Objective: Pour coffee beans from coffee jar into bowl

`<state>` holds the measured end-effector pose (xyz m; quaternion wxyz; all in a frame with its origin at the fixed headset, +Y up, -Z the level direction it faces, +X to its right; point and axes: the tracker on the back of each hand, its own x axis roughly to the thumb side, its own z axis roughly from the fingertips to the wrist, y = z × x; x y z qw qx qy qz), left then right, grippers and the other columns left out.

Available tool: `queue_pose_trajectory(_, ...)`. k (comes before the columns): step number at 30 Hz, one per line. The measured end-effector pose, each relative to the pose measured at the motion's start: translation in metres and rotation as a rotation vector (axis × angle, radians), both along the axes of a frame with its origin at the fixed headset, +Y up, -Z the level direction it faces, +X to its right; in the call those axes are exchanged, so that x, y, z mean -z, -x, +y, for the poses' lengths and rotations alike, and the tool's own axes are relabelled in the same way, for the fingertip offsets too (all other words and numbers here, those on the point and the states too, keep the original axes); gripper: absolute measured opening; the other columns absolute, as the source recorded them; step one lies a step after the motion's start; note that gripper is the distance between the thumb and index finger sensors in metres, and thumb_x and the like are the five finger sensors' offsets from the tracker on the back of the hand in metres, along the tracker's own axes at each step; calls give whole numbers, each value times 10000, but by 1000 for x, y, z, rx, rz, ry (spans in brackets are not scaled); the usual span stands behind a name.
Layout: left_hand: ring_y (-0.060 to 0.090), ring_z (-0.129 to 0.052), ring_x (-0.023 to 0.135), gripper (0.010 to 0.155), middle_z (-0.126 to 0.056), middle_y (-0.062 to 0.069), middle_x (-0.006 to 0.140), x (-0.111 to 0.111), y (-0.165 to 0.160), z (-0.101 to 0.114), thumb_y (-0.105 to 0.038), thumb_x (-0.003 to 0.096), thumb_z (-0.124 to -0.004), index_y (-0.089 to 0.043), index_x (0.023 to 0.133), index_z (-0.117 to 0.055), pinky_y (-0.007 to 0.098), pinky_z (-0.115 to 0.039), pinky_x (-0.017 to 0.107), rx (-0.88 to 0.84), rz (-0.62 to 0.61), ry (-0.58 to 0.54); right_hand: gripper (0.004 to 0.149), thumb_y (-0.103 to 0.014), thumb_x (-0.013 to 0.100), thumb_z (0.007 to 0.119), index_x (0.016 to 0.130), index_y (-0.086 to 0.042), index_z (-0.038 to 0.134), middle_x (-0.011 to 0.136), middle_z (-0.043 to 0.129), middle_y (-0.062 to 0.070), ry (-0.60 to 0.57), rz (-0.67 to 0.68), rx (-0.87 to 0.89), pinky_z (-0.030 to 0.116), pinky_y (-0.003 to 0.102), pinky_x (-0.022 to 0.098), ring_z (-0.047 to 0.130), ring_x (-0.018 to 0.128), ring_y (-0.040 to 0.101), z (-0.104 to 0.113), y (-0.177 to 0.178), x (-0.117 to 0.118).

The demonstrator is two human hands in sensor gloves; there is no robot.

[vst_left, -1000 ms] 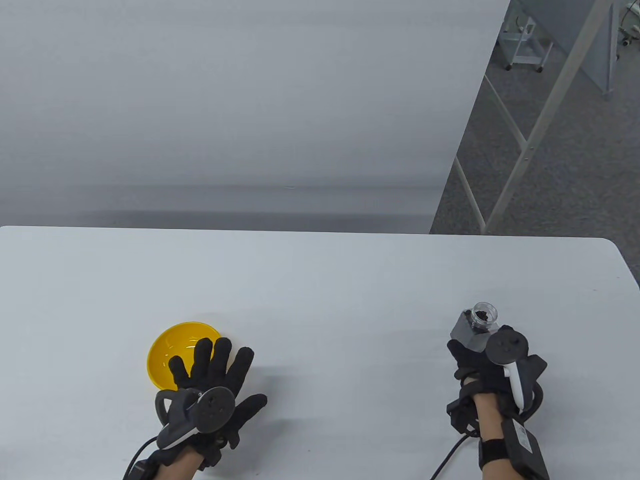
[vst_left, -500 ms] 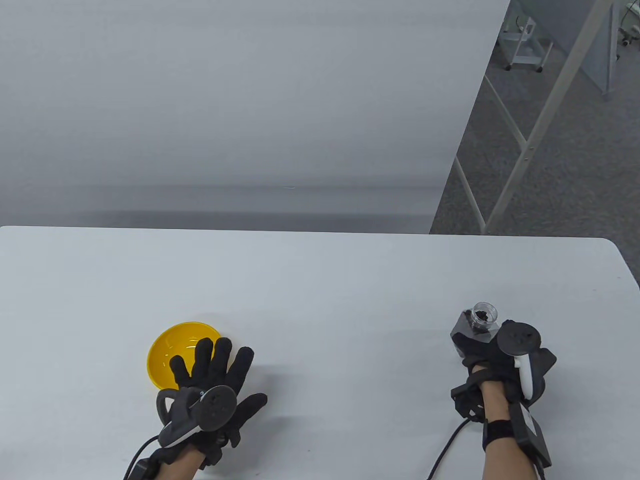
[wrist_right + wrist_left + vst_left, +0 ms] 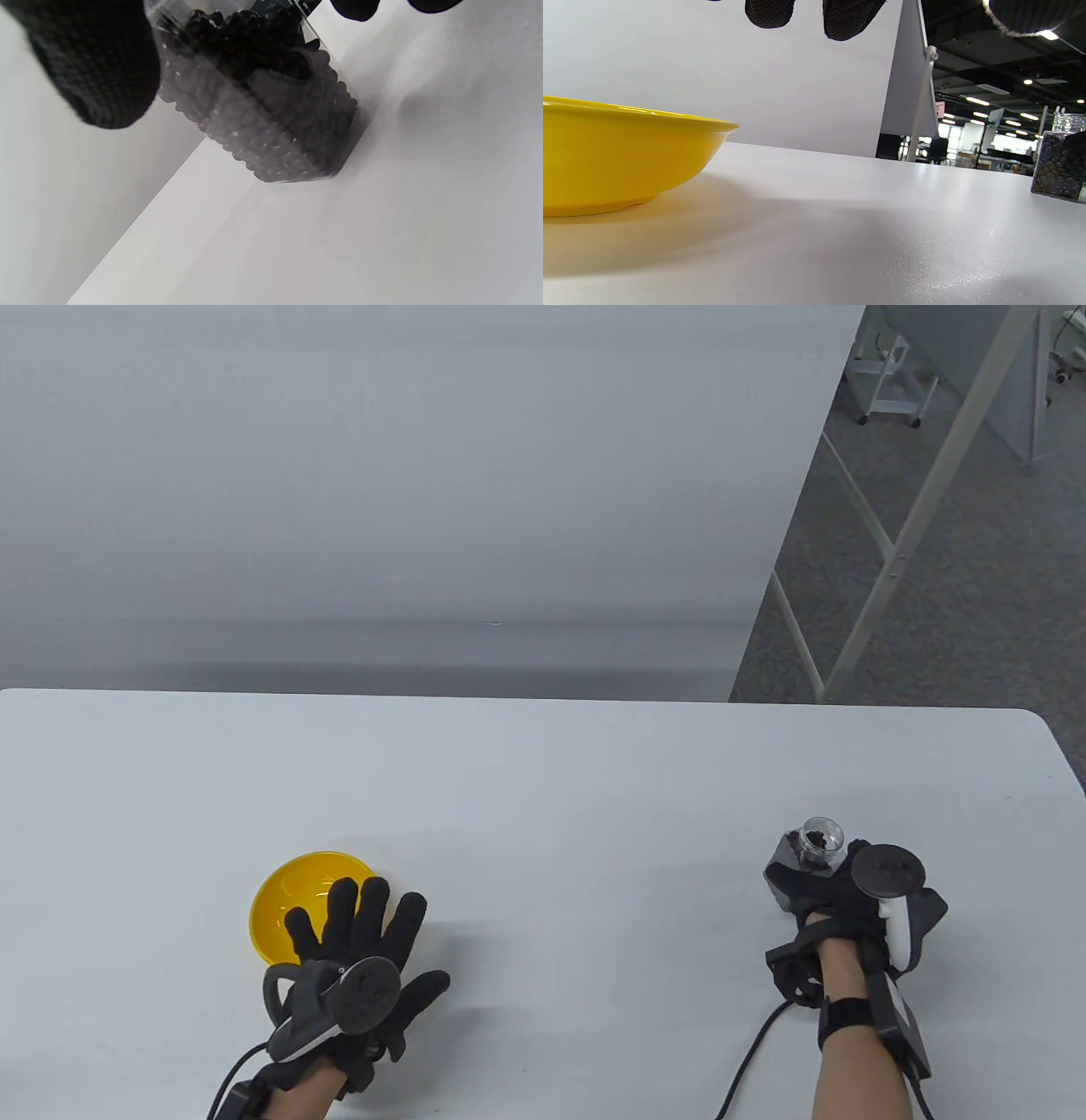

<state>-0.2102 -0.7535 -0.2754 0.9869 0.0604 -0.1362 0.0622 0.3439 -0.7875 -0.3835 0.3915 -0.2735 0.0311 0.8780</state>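
A yellow bowl [image 3: 293,891] sits on the white table [image 3: 543,797] at the near left; it fills the left of the left wrist view [image 3: 619,156]. My left hand [image 3: 365,929] lies open with fingers spread, over the bowl's near right rim, holding nothing. A clear square coffee jar [image 3: 810,853] with dark beans, open at the top, stands upright at the near right. My right hand [image 3: 819,891] wraps around its near side and grips it. In the right wrist view the jar [image 3: 271,123] sits between my thumb [image 3: 97,63] and the other fingertips [image 3: 356,8]. The jar also shows far right in the left wrist view [image 3: 1058,165].
The table's right edge [image 3: 1065,763] runs close to the jar. A white partition wall [image 3: 382,475] stands behind the table, with metal frame legs [image 3: 899,534] on the floor at the right. A cable [image 3: 751,1060] trails from my right wrist.
My right hand has shifted slightly forward and turned, its fingers closing tighter around the jar. The jar stays on the table. My left hand has barely moved.
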Motion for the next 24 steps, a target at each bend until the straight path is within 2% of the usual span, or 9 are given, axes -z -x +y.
queue_pose_trajectory(4, 601, -304, 1031, 928, -345, 214, 1149, 1, 2, 1, -804, 374, -572, -247, 1107, -454, 849, -188, 509, -1, 7, -2, 976, -534, 356, 896, 955, -234, 186, 1062, 284, 173, -18, 3, 60, 450, 713, 658, 420, 991, 466, -5, -4, 1)
queue_pose_trajectory(7, 599, -304, 1031, 928, -344, 214, 1149, 2, 2, 1, -805, 375, -572, -247, 1107, -454, 849, -188, 510, 0, 9, 1, 916, -511, 373, 883, 946, -239, 222, 1055, 318, 173, -41, 16, 104, 439, 713, 654, 412, 990, 462, -7, -5, 1)
queue_pose_trajectory(17, 599, -304, 1032, 930, -344, 214, 1150, 1, 0, 2, -805, 374, -572, -246, 1108, -454, 849, -188, 510, 2, -3, -5, 899, -456, 381, 899, 938, -202, 241, 1031, 408, 185, -129, 5, 146, 499, 678, 659, 504, 968, 475, -10, -3, 0)
queue_pose_trajectory(24, 600, -302, 1032, 930, -344, 212, 1150, 1, -1, 2, -806, 373, -571, -248, 1108, -455, 849, -187, 510, 1, -10, -7, 898, -441, 373, 906, 937, -185, 256, 1013, 421, 208, -242, -11, 149, 517, 698, 634, 530, 936, 505, 0, 1, -9)
